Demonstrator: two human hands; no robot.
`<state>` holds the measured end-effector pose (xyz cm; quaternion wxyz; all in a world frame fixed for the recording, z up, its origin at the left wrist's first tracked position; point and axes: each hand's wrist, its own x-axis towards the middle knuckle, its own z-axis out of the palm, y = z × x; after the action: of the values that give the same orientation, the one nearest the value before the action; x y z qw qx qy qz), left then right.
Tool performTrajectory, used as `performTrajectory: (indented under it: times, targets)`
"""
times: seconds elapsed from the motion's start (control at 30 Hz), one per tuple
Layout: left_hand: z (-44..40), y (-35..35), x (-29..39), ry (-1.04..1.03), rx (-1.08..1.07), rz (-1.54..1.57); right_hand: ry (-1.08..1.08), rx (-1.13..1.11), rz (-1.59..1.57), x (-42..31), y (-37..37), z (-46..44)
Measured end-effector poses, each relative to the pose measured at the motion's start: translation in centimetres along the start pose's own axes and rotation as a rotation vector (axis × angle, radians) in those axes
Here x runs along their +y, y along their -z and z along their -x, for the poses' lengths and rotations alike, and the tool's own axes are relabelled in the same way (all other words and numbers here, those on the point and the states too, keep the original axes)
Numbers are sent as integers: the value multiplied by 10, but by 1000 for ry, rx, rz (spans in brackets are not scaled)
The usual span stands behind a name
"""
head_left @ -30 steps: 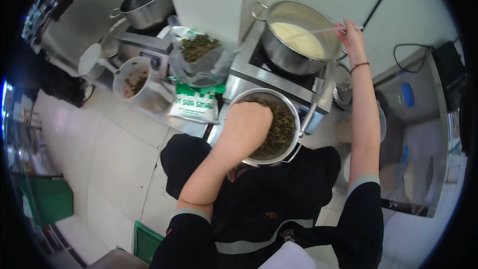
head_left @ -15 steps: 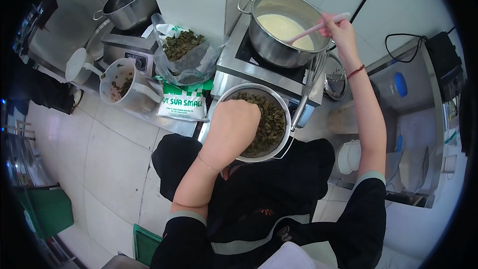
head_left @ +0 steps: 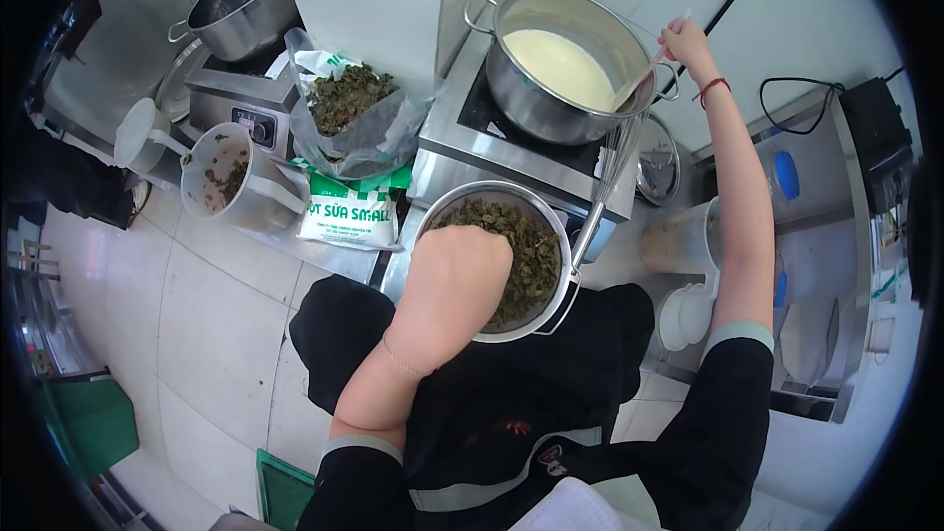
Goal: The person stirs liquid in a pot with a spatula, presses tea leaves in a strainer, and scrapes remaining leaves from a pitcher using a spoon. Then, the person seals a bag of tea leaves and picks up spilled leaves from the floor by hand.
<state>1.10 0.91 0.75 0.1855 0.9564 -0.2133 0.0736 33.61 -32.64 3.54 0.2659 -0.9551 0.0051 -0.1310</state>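
Observation:
My right hand (head_left: 687, 47) is closed round the handle of a pink spatula (head_left: 649, 69), whose tip dips into the creamy liquid (head_left: 559, 67) near the right side of a steel pot (head_left: 551, 118). Over the left part of a metal strainer bowl (head_left: 562, 285) is my left hand (head_left: 460, 270), back upward and fingers curled down, touching the dark wet leaves (head_left: 534, 261). Its fingertips and anything in them are hidden. A steel whisk (head_left: 600, 202) leans between the bowl and the pot, which stands on an induction cooker (head_left: 462, 143).
Left of the bowl are a milk powder bag (head_left: 349, 216), a plastic bag of leaves (head_left: 349, 103) and a measuring jug (head_left: 231, 182). Another pot (head_left: 246, 15) stands at the back left. A lid (head_left: 657, 162) and a plastic container (head_left: 683, 241) are at right.
The spatula has swung from a flatter slant to a steeper one, its tip now at the pot's right side. My left hand remains over the leaves. The view has shifted slightly.

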Motion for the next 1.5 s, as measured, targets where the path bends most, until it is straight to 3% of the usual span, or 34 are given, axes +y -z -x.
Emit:
performTrajectory:
  times: [0.1,0.2,0.27,0.33,0.4,0.67,0.8,0.87,1.03,1.1,1.2,1.33,1.4,1.5]
  targets:
    - [-1,3,0,1,-46,4,56,75,74,-1,-14,-21]
    - [0,4,0,3,-124,12,54,108,-48,-19,-34,-28]
    - [-2,7,-1,-5,-143,24,60,103,-395,-30,-48,-36]
    - [-3,13,-1,22,-250,70,96,86,-498,-40,-68,-45]
    - [-1,9,-3,-3,-198,84,131,74,-605,-52,-86,-45]
    - [-1,9,0,-27,-149,68,270,-150,-824,-127,-115,33]
    - [-1,11,2,-10,-176,32,325,-229,-865,-119,-99,70]
    - [1,7,2,-11,-174,9,243,-309,-930,-106,-84,86]
    - [5,-2,1,-43,16,10,39,-340,-689,-63,-36,96]
    - [5,-3,1,-45,22,13,-165,-365,-376,-51,-18,90]
    - [6,-4,2,-53,32,5,3,-204,-220,-15,-19,72]
    - [5,-3,2,-54,46,2,-28,-71,-186,11,-24,52]
    - [5,-1,2,-50,42,-1,-57,141,-69,21,-33,37]
    - [4,-1,2,-43,21,-11,-41,273,-9,22,-43,27]
